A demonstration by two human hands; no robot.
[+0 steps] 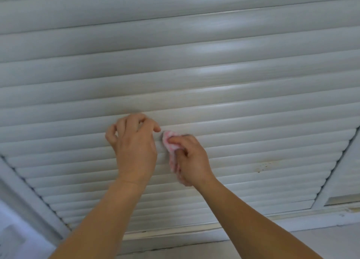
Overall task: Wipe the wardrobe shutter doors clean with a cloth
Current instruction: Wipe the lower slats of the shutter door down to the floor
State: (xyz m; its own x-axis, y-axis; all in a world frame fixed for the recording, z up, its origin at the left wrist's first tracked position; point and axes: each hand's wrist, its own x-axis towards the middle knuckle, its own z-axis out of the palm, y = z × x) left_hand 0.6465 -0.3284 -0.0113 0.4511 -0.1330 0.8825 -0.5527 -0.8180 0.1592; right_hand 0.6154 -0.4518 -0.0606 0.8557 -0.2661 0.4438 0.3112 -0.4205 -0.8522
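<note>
Right hand [190,157] grip clamped on pink cloth [169,142] against shutter slats [233,95]; left hand [134,143] fingers loosely curled, touching slats.

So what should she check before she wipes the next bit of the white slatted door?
1. Pink and white cloth held firmly in the right hand: ok, fingers curl round it.
2. Cloth touching the white slatted shutter door: ok, it is pressed on a slat.
3. Left hand clear of the cloth's path: not ok if wiping leftward, it rests on the slats right beside the cloth.
4. Cloth clean enough to go on: cannot tell, most of it is hidden in the hand.
5. Dirt left to wipe: not ok, brown specks show on the slats lower right.
</note>
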